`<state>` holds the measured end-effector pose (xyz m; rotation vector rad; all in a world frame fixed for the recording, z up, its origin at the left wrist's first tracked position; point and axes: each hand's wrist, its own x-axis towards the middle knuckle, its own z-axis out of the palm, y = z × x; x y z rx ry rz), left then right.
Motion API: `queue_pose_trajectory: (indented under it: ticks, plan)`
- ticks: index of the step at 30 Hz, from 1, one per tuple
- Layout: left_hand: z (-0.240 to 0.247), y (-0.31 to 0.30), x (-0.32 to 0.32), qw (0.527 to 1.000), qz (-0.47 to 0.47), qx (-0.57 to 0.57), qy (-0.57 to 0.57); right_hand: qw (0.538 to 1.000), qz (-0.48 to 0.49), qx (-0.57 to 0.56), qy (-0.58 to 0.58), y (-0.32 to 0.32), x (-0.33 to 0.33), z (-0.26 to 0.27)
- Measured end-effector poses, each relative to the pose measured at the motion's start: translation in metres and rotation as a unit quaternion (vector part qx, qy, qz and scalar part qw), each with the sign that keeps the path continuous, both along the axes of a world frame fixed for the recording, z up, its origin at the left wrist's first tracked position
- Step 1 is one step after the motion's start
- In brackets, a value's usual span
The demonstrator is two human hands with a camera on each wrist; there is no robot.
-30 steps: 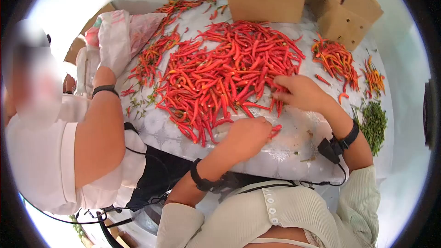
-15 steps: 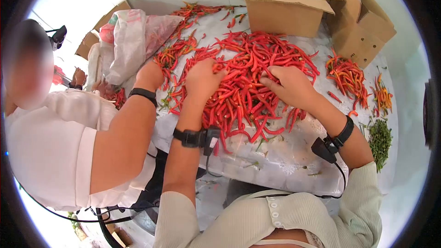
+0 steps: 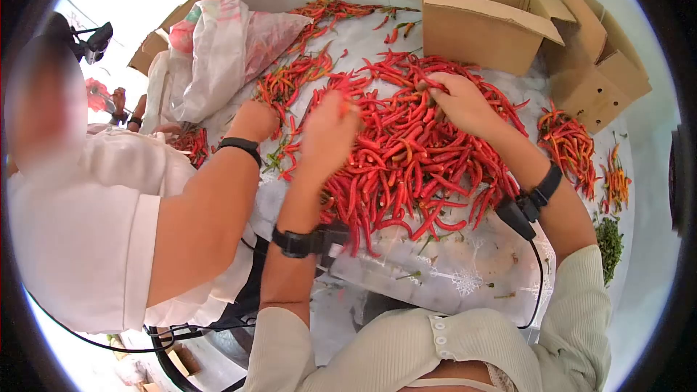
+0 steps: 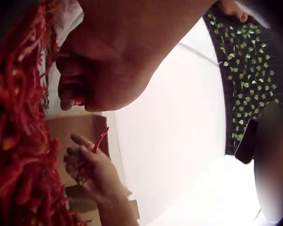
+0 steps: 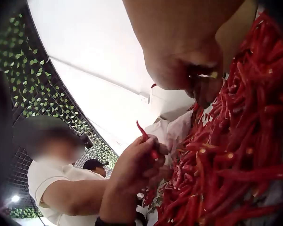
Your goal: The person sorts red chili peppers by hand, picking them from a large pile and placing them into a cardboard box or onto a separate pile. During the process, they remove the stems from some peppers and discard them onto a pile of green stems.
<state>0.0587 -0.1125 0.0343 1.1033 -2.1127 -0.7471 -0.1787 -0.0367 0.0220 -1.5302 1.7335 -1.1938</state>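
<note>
A big heap of red chili peppers covers the middle of the table. Over its left part is my left hand, blurred in the head view; the right wrist view shows it pinching a single red chili whose thin tip points up. My right hand is above the heap's far right part, with thumb and fingers pinching another chili, seen clearly in the left wrist view. In the right wrist view the fingers of my right hand curl inward and partly hide that chili.
Two open cardboard boxes stand at the back right. Orange-red chilies and green stems lie to the right. At left, another person reaches to chilies beside a white sack.
My left hand has gone from the table's front, where it held chilies, to the heap's left side and picked up a chili. My right hand has moved farther back. The view has shifted.
</note>
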Motion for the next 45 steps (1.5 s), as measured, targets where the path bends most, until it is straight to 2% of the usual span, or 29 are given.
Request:
queue_pose_trajectory:
  ticks: [2,5,6,8,9,11,13,14,16,18,21,22,25,26,29,30,32,33,35,36,39,42,45]
  plan:
    - [0.005,-0.02,0.022,0.999,0.044,-0.003,0.005,0.982,0.008,-0.09,0.165,-0.022,-0.001,-0.016]
    - [-0.025,-0.062,0.05,0.983,0.104,-0.082,-0.131,0.984,0.045,0.032,0.171,-0.037,0.015,-0.01]
    - [-0.038,-0.07,0.056,0.983,0.083,-0.062,-0.15,0.98,0.082,0.054,0.172,-0.044,0.015,-0.019]
    - [-0.058,-0.082,0.063,0.981,0.041,-0.019,-0.187,0.966,0.139,0.013,0.216,-0.033,0.021,-0.032]
    - [-0.053,-0.083,0.061,0.977,0.033,-0.011,-0.21,0.957,0.166,-0.006,0.238,-0.026,0.025,-0.033]
    - [-0.046,-0.084,0.059,0.967,0.017,0.01,-0.256,0.948,0.179,0.053,0.256,-0.014,0.018,-0.025]
    - [-0.036,-0.079,0.059,0.981,-0.052,0.125,-0.142,0.946,0.198,0.101,0.236,0.003,0.004,-0.013]
    - [-0.029,-0.077,0.059,0.976,-0.085,0.18,-0.085,0.949,0.185,0.104,0.232,0.01,-0.005,-0.009]
    - [-0.011,-0.07,0.053,0.982,-0.071,0.166,-0.055,0.955,0.157,0.114,0.223,0.024,-0.026,-0.009]
    - [0.011,-0.057,0.044,0.985,-0.047,0.162,-0.033,0.969,0.105,0.067,0.214,0.032,-0.046,-0.013]
    - [0.012,-0.054,0.045,1.0,-0.007,0.0,-0.018,0.984,0.022,0.053,0.169,0.046,-0.06,-0.009]
    - [0.019,-0.046,0.044,0.999,-0.021,0.039,0.001,0.987,-0.008,0.057,0.149,0.051,-0.063,-0.004]
    - [0.013,-0.037,0.055,0.986,0.015,-0.009,-0.165,0.981,-0.079,0.147,0.096,0.062,-0.07,0.009]
    - [-0.002,-0.046,0.064,0.981,-0.004,-0.025,-0.191,0.979,-0.084,0.151,0.107,0.062,-0.079,0.004]
    - [-0.026,-0.03,0.06,0.975,-0.052,-0.008,-0.215,0.953,-0.112,0.09,0.266,0.061,-0.096,-0.018]
    - [-0.028,-0.031,0.057,0.974,-0.057,0.021,-0.219,0.944,-0.118,0.1,0.292,0.058,-0.101,-0.034]
    - [-0.024,-0.026,0.053,0.972,-0.072,0.008,-0.224,0.922,-0.135,0.12,0.343,0.053,-0.108,-0.061]
    - [-0.022,-0.024,0.052,0.971,-0.079,0.002,-0.226,0.919,-0.136,0.137,0.345,0.053,-0.103,-0.058]
    - [-0.018,-0.029,0.052,0.981,-0.085,0.072,-0.157,0.911,-0.137,0.173,0.348,0.047,-0.083,-0.05]
    - [-0.016,-0.03,0.052,0.983,-0.088,0.107,-0.124,0.922,-0.11,0.141,0.343,0.046,-0.077,-0.047]
    - [-0.006,-0.027,0.053,0.979,-0.092,0.172,0.055,0.974,0.019,0.044,0.221,0.037,-0.067,-0.039]
    - [0.004,-0.029,0.058,0.973,-0.036,0.202,0.102,0.986,0.061,0.055,0.143,0.036,-0.052,-0.014]
    - [0.025,-0.012,0.054,0.96,0.017,0.224,0.165,0.977,0.052,0.086,0.187,0.034,-0.048,0.004]
